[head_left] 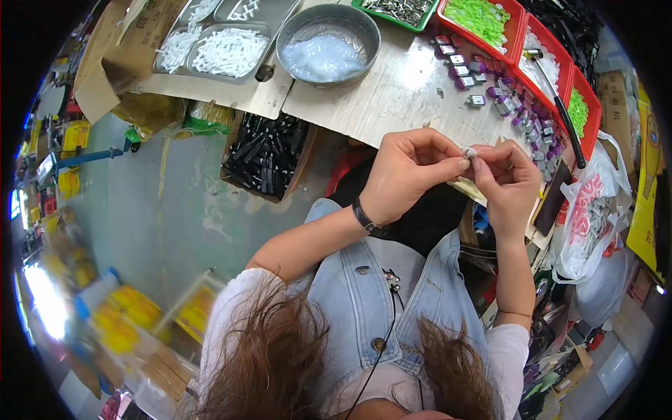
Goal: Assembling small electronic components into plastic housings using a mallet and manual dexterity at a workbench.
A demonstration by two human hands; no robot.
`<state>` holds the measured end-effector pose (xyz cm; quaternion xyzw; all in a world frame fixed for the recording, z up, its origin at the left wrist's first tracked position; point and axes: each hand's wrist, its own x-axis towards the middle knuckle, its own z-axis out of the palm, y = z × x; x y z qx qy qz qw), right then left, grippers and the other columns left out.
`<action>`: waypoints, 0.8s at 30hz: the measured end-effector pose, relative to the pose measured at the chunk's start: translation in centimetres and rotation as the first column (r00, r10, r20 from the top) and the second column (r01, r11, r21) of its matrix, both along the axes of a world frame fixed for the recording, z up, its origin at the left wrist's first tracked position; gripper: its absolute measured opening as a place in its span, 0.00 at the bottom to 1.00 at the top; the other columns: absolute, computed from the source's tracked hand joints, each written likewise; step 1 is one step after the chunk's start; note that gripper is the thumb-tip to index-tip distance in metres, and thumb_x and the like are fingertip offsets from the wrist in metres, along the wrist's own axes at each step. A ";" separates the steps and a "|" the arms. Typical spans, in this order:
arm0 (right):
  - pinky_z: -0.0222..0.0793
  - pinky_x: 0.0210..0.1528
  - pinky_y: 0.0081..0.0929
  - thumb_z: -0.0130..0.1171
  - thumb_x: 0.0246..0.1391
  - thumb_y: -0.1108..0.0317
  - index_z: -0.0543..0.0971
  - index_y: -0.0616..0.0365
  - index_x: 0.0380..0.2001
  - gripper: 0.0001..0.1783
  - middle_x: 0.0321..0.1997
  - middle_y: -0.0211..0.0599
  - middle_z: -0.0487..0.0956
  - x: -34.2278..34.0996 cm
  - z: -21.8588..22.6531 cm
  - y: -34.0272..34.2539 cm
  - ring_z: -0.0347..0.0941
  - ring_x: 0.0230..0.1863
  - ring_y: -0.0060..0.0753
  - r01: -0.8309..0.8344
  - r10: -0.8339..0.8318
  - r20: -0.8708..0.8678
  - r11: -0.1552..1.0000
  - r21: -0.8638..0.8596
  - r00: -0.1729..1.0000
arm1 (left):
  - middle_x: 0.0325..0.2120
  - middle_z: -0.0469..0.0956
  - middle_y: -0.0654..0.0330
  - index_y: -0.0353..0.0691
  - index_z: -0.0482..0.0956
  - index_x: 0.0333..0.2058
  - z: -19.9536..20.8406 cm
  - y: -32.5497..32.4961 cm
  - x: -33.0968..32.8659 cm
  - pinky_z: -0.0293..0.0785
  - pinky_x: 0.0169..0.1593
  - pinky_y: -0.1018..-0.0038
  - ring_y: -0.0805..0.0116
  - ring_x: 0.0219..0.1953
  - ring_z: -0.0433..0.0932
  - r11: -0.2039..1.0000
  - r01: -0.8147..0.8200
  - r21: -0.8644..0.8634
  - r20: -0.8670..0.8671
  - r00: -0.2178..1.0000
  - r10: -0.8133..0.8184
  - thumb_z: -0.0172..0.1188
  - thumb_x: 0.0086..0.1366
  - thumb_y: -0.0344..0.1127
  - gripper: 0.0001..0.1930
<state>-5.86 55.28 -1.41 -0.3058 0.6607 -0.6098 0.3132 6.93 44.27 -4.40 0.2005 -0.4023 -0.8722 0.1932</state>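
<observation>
My left hand (413,169) and my right hand (509,183) meet over the front edge of the table. Thumbs and fingertips of both pinch a small white piece (470,152), largely hidden by the fingers, so its exact kind does not show. Just beyond the hands, several small metal blocks with purple parts (505,105) lie loose on the pale tabletop (392,94). A round metal bowl (369,50) farther left holds a translucent whitish jelly-like substance (322,59).
Left of the bowl, a metal tray (241,79) holds white plastic pieces. Red bins (593,133) with green and white pieces line the right, a black-handled brush (565,119) across them. A cardboard box (302,164) of black parts stands below the table. A white plastic bag (584,224) hangs at right.
</observation>
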 end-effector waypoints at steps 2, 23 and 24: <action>0.75 0.39 0.17 0.60 0.49 0.82 0.76 0.67 0.31 0.05 0.34 0.39 0.82 0.7 0.0 0.0 0.78 0.34 0.21 0.017 -0.017 0.004 1.000 0.017 1.000 | 0.31 0.82 0.57 0.30 0.79 0.35 -0.2 -0.1 0.6 0.77 0.40 0.79 0.74 0.34 0.80 1.000 0.002 -0.001 -0.013 1.000 -0.002 0.64 0.59 0.25 0.06; 0.72 0.30 0.20 0.66 0.42 0.81 0.80 0.60 0.31 0.11 0.29 0.36 0.79 -0.4 -3.8 2.8 0.77 0.26 0.27 0.035 0.099 -0.718 0.985 0.169 0.689 | 0.33 0.80 0.62 0.41 0.80 0.30 -4.7 1.8 0.5 0.71 0.44 0.68 0.63 0.42 0.79 0.075 -0.266 -0.961 -0.238 0.935 0.262 0.69 0.46 0.24 0.11; 0.73 0.30 0.21 0.66 0.42 0.81 0.80 0.60 0.31 0.10 0.28 0.36 0.79 -0.6 -3.7 2.6 0.78 0.27 0.27 0.017 0.116 -0.706 0.984 0.178 0.699 | 0.36 0.81 0.63 0.41 0.80 0.30 -5.2 1.4 0.2 0.71 0.47 0.67 0.63 0.44 0.79 0.077 -0.261 -0.962 -0.239 0.946 0.220 0.69 0.47 0.25 0.11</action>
